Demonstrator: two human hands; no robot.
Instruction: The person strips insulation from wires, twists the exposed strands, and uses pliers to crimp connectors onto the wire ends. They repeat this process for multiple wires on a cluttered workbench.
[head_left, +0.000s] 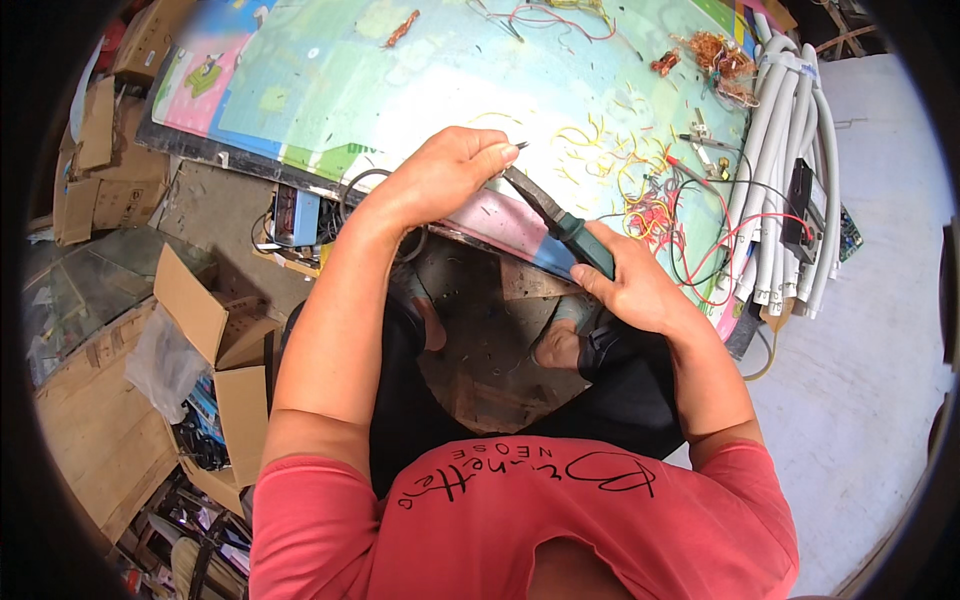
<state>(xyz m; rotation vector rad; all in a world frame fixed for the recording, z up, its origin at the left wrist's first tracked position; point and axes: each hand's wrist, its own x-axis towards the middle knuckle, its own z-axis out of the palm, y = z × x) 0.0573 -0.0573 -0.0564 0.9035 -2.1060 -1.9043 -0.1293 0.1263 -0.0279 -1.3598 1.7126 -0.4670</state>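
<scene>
My right hand (pixel 630 285) is closed around the green handles of a pair of pliers (pixel 575 232). Their dark metal jaws point up and left, toward my left hand (pixel 447 172). With thumb and fingers pinched together, that hand grips a thin dark wire (pixel 521 146), of which only a short tip shows past the thumb. The jaws end just below those fingertips; whether they touch the wire is hidden. A black cable loop (pixel 345 190) curves behind my left wrist at the table's edge. Yellow wire scraps (pixel 600 150) lie scattered beyond the pliers.
The table (pixel 350 90) has a colourful printed top. Red wire pieces (pixel 650 215), copper strands (pixel 722 60) and a black box with leads (pixel 797 210) lie to the right, beside a bundle of white tubes (pixel 775 150). Open cardboard boxes (pixel 240 410) stand on the left floor.
</scene>
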